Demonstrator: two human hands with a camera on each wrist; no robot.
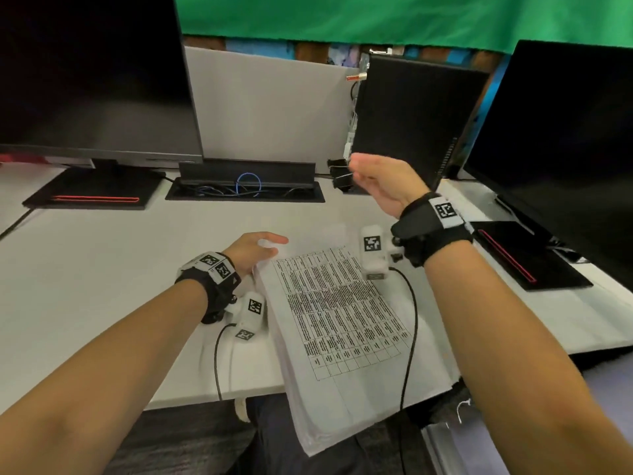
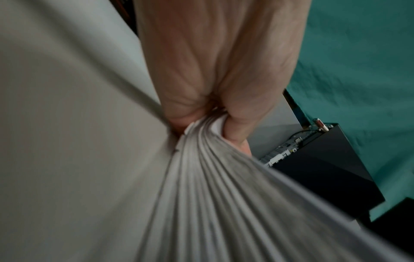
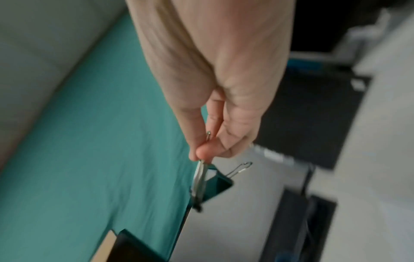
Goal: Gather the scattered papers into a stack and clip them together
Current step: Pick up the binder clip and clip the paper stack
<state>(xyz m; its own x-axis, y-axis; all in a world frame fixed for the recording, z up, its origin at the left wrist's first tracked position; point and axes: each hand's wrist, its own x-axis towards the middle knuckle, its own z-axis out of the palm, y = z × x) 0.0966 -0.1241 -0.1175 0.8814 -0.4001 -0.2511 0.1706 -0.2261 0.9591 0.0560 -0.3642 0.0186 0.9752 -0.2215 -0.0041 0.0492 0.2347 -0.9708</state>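
Observation:
A stack of white papers (image 1: 337, 313), its top sheet a printed table, lies tilted on the white desk (image 1: 102, 269), and its near end hangs over the front edge. My left hand (image 1: 270, 246) grips the stack's far left corner; in the left wrist view the fanned sheets (image 2: 212, 195) are pinched between thumb and fingers (image 2: 237, 124). My right hand (image 1: 352, 169) is raised above the desk's back right. It pinches the wire handle of a black binder clip (image 3: 212, 186), which dangles below the fingertips (image 3: 201, 154). In the head view the clip (image 1: 339, 173) is blurred.
A dark monitor (image 1: 96, 73) stands at the left and another (image 1: 561, 142) at the right. A black computer box (image 1: 414, 118) and an open cable tray (image 1: 245, 190) are at the back. Monitor bases (image 1: 92, 193) (image 1: 527, 258) sit on both sides. Camera cables (image 1: 411, 323) trail over the paper and the desk edge.

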